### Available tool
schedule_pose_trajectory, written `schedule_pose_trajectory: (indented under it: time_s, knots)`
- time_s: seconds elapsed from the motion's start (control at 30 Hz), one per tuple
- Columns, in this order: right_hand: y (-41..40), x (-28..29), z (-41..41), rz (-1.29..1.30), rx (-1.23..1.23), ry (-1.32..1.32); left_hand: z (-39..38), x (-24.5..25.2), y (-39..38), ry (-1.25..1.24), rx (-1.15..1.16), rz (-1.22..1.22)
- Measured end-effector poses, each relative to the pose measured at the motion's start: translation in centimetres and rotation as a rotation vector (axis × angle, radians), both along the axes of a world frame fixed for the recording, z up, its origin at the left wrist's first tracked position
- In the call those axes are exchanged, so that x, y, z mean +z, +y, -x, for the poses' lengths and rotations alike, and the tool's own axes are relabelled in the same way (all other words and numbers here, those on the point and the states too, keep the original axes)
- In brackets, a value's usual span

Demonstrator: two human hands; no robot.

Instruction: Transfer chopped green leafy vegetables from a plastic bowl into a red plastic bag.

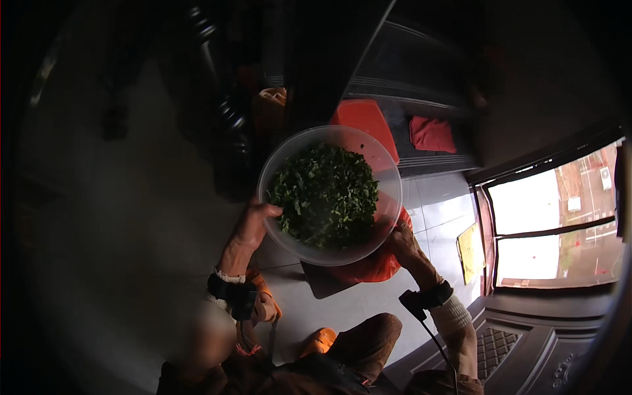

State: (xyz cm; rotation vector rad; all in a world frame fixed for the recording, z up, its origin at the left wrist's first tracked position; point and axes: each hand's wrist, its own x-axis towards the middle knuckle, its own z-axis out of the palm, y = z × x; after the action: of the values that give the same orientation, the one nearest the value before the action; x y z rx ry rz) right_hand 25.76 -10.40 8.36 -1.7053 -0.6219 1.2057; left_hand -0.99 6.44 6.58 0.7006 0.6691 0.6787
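Before me I hold up a round translucent plastic bowl (390,197), with chopped leafy greens (326,195) heaped inside. My left hand (252,222) grips its left rim, the thumb lying over the edge. At the lower right rim is my right hand (402,239), its fingers mostly hidden beneath or behind the bowl. Beneath the bowl, partly covered by it, a red plastic bag (377,269) shows beside my right hand. One bit of green clings to the bowl's upper inner wall.
Behind the bowl, a red plastic container (370,121) and a red cloth (432,134) rest on a dark step. A dark flat board or stool top (326,284) lies below. Orange sandals (321,340) are on the tiled floor. A yellow mat (471,254) lies by the doorway; a dark carved door (528,340) stands right.
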Motion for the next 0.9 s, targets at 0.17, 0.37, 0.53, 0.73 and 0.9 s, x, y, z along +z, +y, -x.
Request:
schedule_pose_trajectory:
  time_s: [0.17, 0.37, 0.53, 0.73, 0.9]
  knots:
    - [1.0, 6.0, 1.2, -0.208, -0.022, 0.164, 0.7, -0.4, 3.0, 0.080, -0.085, 0.023]
    - [2.4, 10.3, -0.5, -0.282, 0.005, 0.166, 0.0, 9.8, -1.8, 0.032, 0.127, 0.147]
    - [-3.9, 18.3, 0.4, -0.132, 0.009, 0.055, 1.4, 19.6, -7.0, 0.335, 0.090, 0.118]
    - [-10.1, 29.3, 6.2, -0.080, 0.163, 0.036, 10.9, 32.6, -17.7, 0.368, 0.288, 0.179]
    - [-15.1, 36.8, 13.5, 0.112, 0.257, 0.092, 20.4, 41.8, -27.5, 0.509, 0.308, 0.219]
